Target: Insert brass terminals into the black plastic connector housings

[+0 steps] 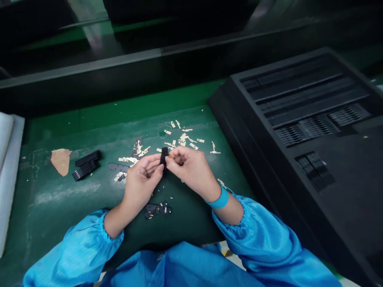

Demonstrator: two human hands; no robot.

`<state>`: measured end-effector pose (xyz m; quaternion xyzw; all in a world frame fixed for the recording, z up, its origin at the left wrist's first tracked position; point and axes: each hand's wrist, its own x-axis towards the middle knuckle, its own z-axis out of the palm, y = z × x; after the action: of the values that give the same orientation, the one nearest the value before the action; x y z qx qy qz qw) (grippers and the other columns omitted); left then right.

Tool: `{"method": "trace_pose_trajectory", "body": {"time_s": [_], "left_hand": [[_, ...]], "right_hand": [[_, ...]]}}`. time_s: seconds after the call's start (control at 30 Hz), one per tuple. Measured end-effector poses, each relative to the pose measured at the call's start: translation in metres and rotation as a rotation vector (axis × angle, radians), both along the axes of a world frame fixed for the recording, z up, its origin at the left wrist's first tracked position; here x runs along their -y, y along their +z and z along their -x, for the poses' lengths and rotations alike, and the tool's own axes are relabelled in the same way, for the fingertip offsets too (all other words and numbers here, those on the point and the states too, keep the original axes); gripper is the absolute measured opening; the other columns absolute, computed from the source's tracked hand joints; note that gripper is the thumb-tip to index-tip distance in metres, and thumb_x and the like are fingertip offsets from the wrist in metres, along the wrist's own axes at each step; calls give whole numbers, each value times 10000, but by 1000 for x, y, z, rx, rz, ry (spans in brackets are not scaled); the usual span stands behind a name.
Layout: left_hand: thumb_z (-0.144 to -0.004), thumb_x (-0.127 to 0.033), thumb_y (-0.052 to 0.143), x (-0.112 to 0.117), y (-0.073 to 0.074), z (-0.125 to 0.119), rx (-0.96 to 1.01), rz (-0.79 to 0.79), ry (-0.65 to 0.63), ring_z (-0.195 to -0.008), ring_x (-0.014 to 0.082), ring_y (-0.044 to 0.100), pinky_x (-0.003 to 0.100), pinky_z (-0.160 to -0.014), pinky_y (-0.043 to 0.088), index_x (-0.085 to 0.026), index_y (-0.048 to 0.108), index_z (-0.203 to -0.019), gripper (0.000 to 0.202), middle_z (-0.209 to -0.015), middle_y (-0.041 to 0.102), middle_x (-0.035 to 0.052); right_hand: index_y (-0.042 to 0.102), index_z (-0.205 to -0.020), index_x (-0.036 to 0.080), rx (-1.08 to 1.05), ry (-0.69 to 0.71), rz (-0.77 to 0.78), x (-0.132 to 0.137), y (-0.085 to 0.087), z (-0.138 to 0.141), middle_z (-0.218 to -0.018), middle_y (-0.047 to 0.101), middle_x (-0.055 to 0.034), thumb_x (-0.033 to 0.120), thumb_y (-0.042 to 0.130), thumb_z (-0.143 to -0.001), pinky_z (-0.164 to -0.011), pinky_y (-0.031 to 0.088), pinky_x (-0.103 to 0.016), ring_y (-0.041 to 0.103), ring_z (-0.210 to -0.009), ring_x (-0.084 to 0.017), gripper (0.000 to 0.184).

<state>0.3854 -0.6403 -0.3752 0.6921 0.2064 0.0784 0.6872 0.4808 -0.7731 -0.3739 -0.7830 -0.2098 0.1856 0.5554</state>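
Note:
Both hands meet above the middle of a green mat (98, 199). My left hand (143, 175) pinches a small black part (164, 156) between thumb and fingers, holding it upright. From the other side, my right hand (191, 165) is closed at the part's edge, with a tiny orange-yellow bit showing at its fingertips. A blue band circles the right wrist. Small cream-coloured pieces (184, 139) lie scattered beyond the hands. More of them, mixed with dark flat parts (118, 166), lie beside my left hand. Nearer to me rests a little group of black parts (158, 209).
On the right stands a large black slotted tray (254, 135) holding rows of thin dark parts. To the left lie a stack of black ribbed parts (86, 165) and a brown scrap (60, 161). White foam sheets (10, 159) border the left edge. A dark ledge (119, 63) runs behind.

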Motion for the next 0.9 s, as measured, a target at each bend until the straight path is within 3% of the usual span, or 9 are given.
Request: {"method": "trace_pose_trajectory", "body": {"time_s": [0.17,0.33,0.47,0.57,0.67,0.77,0.87,0.9], "left_hand": [[-857,-334,752,0,-3,0,-1,49,2,-998,211,768,342,-937,628,-180,702,-1124,313,-1062,798,86],[-868,-330,738,-2,-8,1,17,14,15,-912,183,760,298,-838,632,-198,667,-1121,294,-1025,769,66],[-901,-334,708,-1,-7,1,47,-3,-6,-831,149,738,252,-748,602,-223,624,-1109,250,-1058,720,45],[-901,-323,703,-1,-4,1,51,73,-28,-797,134,713,267,-766,602,-238,592,-1127,266,-1006,680,20],[-894,-309,705,-3,0,1,16,66,-13,-703,120,660,257,-715,603,-284,576,-1283,410,-908,645,-8],[-911,-333,692,-8,0,0,-30,-71,-20,-679,127,644,236,-660,592,-258,660,-1244,343,-827,643,-6],[-917,-342,690,-12,-2,0,-26,-110,-31,-690,131,678,237,-658,599,-222,692,-1140,254,-812,677,-2],[-915,-333,692,-12,-3,0,-17,-110,-31,-697,132,691,236,-665,600,-218,684,-1131,245,-807,689,-3]], "right_hand": [[609,-716,219,12,26,29,2,4,-2,-638,663,33,282,679,-845,-553,448,-251,572,-540,-111,160],[597,-717,230,147,30,108,5,6,-3,-662,670,27,298,723,-871,-589,442,-263,614,-607,-135,210],[590,-742,228,191,-42,150,6,3,-5,-685,642,33,374,824,-792,-582,425,-260,583,-617,-133,280],[645,-818,219,20,86,8,6,0,-8,-699,642,37,364,744,-859,-554,422,-244,548,-588,-114,181],[665,-810,207,-94,225,-57,5,0,-11,-661,626,43,328,652,-925,-522,404,-237,519,-549,-105,167],[680,-784,212,17,252,2,6,3,-10,-690,661,33,268,663,-923,-579,450,-249,573,-596,-118,152],[726,-883,235,188,148,46,8,5,-6,-844,743,2,219,717,-886,-671,526,-280,662,-698,-146,19],[735,-932,242,230,112,43,8,5,-3,-889,758,-7,204,721,-882,-685,546,-288,682,-716,-152,65]]}}
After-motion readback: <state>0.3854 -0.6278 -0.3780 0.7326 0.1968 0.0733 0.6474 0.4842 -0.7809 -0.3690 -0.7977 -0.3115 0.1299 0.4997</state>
